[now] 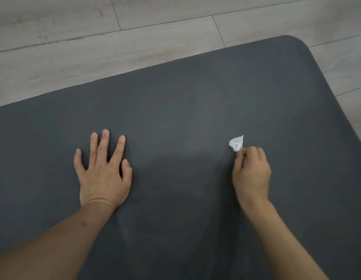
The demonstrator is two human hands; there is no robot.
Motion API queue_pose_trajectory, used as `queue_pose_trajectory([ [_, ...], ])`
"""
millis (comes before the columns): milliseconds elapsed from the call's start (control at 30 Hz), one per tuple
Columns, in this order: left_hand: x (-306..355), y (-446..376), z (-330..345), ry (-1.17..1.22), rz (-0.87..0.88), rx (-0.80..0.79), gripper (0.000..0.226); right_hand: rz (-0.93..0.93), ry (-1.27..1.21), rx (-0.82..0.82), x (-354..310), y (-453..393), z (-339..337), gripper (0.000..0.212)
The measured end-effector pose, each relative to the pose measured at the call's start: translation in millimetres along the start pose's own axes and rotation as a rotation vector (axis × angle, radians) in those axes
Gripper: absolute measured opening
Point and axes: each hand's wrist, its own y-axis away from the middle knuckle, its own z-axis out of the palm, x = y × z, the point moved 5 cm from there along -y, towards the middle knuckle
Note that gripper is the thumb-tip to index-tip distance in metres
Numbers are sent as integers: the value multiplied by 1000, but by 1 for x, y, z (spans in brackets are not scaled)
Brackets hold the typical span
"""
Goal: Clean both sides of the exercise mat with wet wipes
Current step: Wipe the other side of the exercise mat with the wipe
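Over pale wood-plank floor (pixel 74 57): exercise mat (pixel 195 108) lying flat. Left hand (pixel 102 170) pressing flat, fingers spread. Right hand (pixel 251 172) pinching crumpled wet wipe (pixel 236 143), protruding just beyond fingertips; unwiped-looking mat stretching ahead toward rounded far corner.

The exercise mat (pixel 185 118) is cut off at nine, six and three o'clock. Most of the wet wipe (pixel 236 143) is hidden inside the right hand (pixel 251 172); both forearms are cropped at six o'clock.
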Motion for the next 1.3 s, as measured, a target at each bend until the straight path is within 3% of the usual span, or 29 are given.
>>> queue_pose_trajectory([
  [67, -1, 0, 0, 21, -7, -2, 63, -26, -57, 13, -34, 23, 15, 13],
  [167, 0, -1, 0, 29, -18, -3, 63, -389, -184, -167, -104, 68, 42, 12],
  [233, 0, -1, -1, 46, -18, 3, 63, -573, -198, -272, -105, 71, 45, 13],
  [400, 2, 1, -4, 81, -13, 54, 60, -298, -219, -42, -31, 32, 30, 13],
  [533, 18, 8, -11, 39, 169, 190, 50, -290, -286, 23, -27, 34, 33, 10],
  [767, 29, 103, 7, 20, 64, -50, 63, -258, -329, 8, -23, 33, 28, 9],
  [933, 28, 120, 10, -2, -2, -23, 63, -271, -298, 24, -25, 35, 28, 11],
  [1067, 28, 120, 10, -1, 19, -9, 63, -143, -228, 57, -33, 40, 31, 10],
  [1133, 27, 120, 11, 5, 23, -12, 63, -238, -186, 29, -77, 77, 34, 11],
  [1200, 26, 119, 9, 17, 26, -13, 64, -505, -187, -128, -128, 135, 34, 20],
  [1267, 27, 119, 9, 16, 29, 1, 63, -686, -204, -242, -131, 152, 34, 18],
  [1300, 28, 118, 9, 12, 31, 9, 63, -695, -187, -217, -115, 134, 30, 16],
])
